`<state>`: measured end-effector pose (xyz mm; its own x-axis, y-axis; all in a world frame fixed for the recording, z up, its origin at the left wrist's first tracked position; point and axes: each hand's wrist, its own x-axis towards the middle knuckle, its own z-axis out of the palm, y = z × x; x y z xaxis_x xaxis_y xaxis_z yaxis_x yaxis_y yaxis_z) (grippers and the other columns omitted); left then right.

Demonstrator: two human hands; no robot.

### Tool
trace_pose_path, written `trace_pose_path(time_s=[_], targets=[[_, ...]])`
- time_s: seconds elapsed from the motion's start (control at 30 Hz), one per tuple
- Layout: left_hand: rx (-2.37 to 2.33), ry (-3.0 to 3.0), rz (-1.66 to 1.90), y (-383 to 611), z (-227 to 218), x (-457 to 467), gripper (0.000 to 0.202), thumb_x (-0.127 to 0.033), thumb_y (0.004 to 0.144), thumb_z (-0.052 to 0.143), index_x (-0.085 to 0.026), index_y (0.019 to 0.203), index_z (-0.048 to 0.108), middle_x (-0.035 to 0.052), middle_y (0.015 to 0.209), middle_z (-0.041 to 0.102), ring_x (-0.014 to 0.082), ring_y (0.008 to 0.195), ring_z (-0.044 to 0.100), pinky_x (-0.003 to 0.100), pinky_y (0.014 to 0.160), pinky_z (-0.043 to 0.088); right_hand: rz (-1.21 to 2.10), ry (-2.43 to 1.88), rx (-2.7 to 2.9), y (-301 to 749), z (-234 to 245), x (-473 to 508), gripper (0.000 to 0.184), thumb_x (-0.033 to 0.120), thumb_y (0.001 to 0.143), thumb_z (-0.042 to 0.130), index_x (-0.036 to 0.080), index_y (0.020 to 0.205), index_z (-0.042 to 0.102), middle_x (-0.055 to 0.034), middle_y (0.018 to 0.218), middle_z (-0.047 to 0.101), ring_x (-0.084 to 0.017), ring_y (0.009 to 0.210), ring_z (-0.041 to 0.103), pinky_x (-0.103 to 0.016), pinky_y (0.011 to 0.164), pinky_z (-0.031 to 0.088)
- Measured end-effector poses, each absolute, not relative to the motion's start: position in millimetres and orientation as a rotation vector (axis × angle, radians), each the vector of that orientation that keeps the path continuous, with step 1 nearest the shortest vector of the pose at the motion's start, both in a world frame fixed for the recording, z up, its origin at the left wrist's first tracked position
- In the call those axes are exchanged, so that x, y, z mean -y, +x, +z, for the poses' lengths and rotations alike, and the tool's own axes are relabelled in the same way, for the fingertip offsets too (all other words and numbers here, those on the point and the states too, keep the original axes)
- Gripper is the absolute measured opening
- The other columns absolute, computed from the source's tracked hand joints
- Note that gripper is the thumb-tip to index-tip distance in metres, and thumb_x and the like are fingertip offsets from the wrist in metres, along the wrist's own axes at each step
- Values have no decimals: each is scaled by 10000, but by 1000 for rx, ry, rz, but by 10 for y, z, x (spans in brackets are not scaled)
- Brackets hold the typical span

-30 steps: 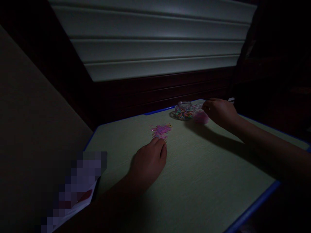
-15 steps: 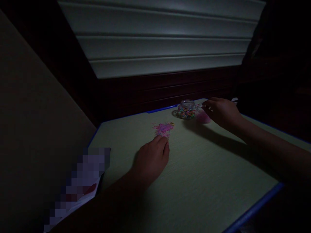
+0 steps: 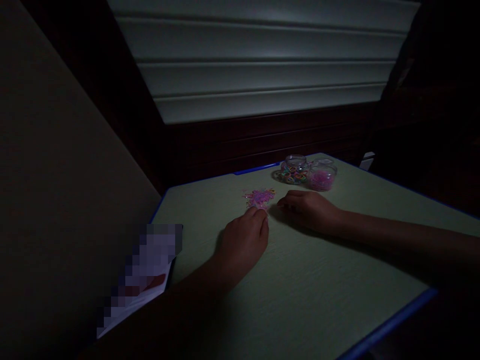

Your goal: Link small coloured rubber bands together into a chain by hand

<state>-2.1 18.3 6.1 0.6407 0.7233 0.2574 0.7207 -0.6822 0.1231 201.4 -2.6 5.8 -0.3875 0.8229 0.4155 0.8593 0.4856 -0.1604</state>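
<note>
A small pile of pink loose pieces (image 3: 259, 196) lies on a pale green table (image 3: 307, 290). My left hand (image 3: 243, 241) rests on the table just below the pile, its fingers curled and its fingertips touching the pile's near edge. My right hand (image 3: 309, 209) lies beside the pile's right side with fingers bent, pressed together toward the pile. What either hand pinches, if anything, is too dim to make out. Behind them stand a clear jar of coloured rings (image 3: 295, 170) and a second clear jar of pink pieces (image 3: 321, 176).
The table has a blue rim (image 3: 386, 327) and sits in a dim corner. A beige wall (image 3: 56, 190) stands at the left, dark wood panelling and pale slats behind. A blurred paper (image 3: 142, 280) lies at the table's left edge.
My right hand left the jars at the back and came down to the right side of the pink pile. The left hand stayed by the pile. The view shifted slightly.
</note>
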Motion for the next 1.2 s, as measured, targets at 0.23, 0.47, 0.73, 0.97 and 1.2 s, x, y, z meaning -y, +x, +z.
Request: trace_pose_path(time_s=[0.23,0.47,0.73,0.97,1.2], targets=[[-1282,2852,456,-26,55,-182,226,-259,913,328,-217,949,547,26,980,605,144,781,591,257,683,407,77,-1357,2143,1736,34,-96,186,247,859,480,127,869,621,-56,799,589,-112,676,499,-219,622,360],[-1301,2834,421,-17,66,-174,231,-262,916,327,-217,950,551,26,977,607,143,794,587,257,697,412,133,-1344,2098,1755,-17,-112,157,198,855,465,133,877,606,-62,812,590,-128,708,508,-236,662,385],[-1271,2850,474,-31,44,-185,213,-259,912,334,-222,938,543,21,981,600,146,787,589,260,696,410,114,-1322,2149,1741,-16,-84,219,258,881,463,140,962,629,-73,850,586,-129,713,526,-233,651,394],[-1284,2863,450,-22,50,-191,220,-271,916,326,-219,917,540,19,949,598,143,754,584,260,664,403,81,-1299,2169,1737,-27,-110,229,263,890,448,139,950,631,-80,885,580,-137,752,531,-242,681,405],[-1263,2861,468,-19,45,-196,219,-267,915,325,-221,929,538,16,957,598,141,772,584,261,671,398,117,-1357,2179,1754,-22,-139,211,256,868,487,128,909,650,-80,879,578,-130,738,529,-237,674,400]])
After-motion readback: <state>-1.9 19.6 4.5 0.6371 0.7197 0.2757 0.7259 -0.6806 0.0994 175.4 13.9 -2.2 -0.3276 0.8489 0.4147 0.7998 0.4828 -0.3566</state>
